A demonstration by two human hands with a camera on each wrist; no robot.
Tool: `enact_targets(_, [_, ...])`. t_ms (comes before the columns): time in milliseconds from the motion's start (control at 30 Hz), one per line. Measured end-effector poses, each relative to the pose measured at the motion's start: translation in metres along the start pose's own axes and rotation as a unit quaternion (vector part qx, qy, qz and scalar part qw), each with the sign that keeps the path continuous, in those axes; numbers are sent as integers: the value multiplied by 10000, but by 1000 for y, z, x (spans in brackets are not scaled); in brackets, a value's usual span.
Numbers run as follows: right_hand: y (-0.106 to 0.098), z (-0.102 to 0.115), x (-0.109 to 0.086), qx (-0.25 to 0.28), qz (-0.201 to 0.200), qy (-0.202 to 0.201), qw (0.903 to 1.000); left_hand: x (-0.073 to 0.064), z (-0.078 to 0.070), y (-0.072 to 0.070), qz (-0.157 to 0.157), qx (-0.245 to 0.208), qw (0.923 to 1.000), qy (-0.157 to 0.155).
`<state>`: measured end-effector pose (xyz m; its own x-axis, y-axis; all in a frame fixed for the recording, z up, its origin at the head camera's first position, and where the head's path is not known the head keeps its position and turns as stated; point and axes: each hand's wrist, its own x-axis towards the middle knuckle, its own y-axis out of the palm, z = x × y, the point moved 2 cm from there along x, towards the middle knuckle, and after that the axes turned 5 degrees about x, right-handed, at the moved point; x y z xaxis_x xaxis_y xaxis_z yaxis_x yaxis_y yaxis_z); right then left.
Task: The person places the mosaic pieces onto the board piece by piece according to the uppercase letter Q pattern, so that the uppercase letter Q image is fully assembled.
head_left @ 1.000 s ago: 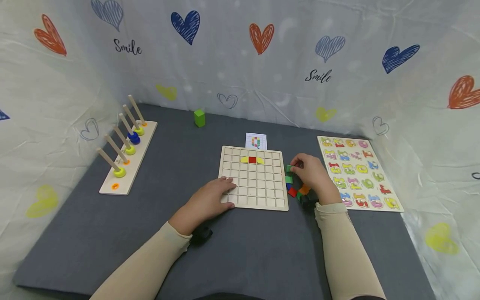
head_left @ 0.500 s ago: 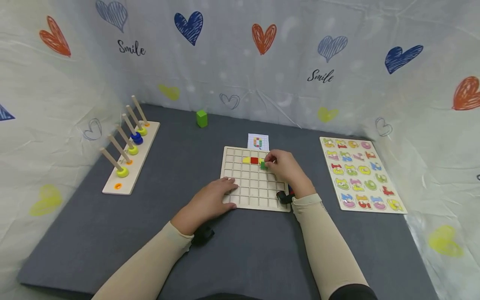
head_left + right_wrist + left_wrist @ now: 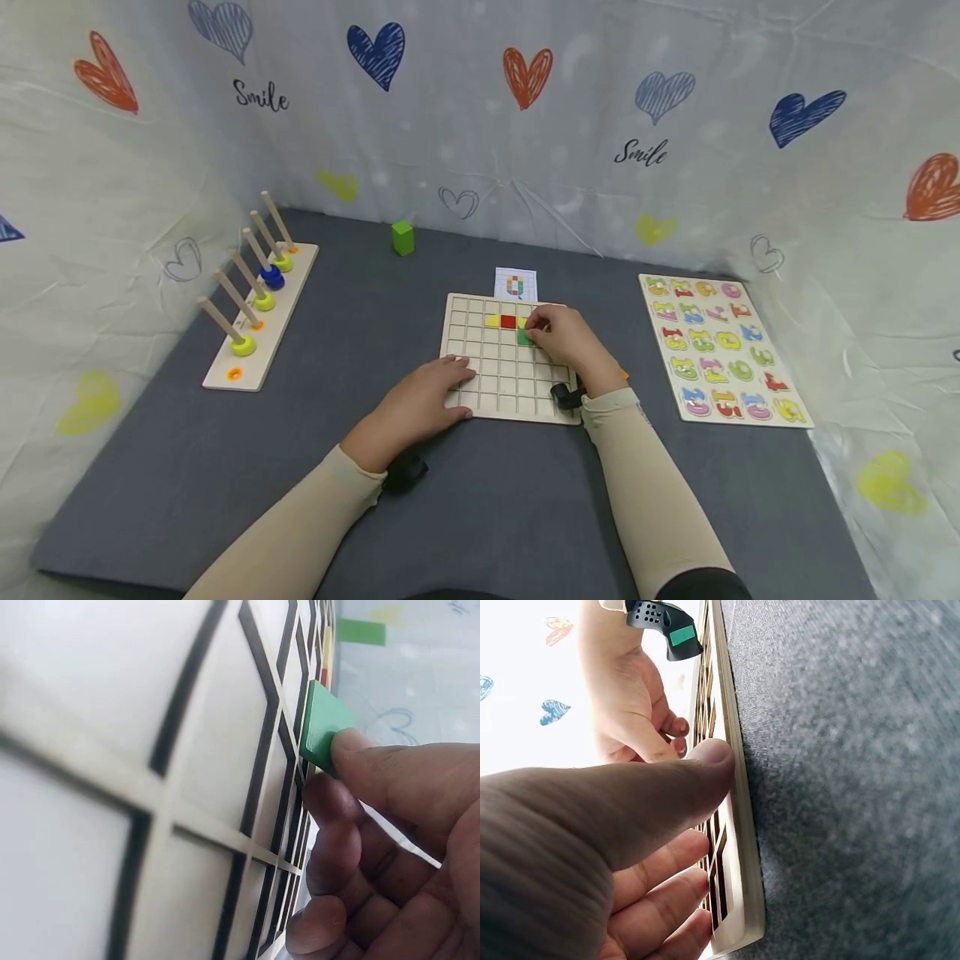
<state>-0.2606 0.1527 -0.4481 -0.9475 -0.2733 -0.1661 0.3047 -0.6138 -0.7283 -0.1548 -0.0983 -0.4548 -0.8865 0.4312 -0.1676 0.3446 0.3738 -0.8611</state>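
Observation:
My right hand (image 3: 567,337) pinches a green square tile (image 3: 324,720) between thumb and fingertips. In the right wrist view this tile is tilted, one edge close against the grid of the wooden board (image 3: 487,383). From the head view it lies over a cell just below the right-hand yellow tile, which my fingers partly cover. A red tile (image 3: 507,322) and another yellow tile (image 3: 492,320) sit in the same row to the left. My left hand (image 3: 420,396) rests at the board's left edge, fingers over the top, and its thumb (image 3: 712,754) lies along the rim.
Behind the board lies a small pattern card (image 3: 516,285). Loose tiles beside the board are mostly hidden by my right wrist. A peg stand (image 3: 247,367) with rings is at left, a green block (image 3: 402,238) at the back, and a figure puzzle board (image 3: 686,392) at right.
My right hand took a green tile from the pile right of the board and carried it left over the grid, then lowered it slightly. My left hand stays on the board's edge.

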Motion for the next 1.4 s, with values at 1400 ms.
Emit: enact_targets(1400, [-43, -57, -56, -259, 314, 553, 9976, -1, -1, -1, -24, 62, 10000, 63])
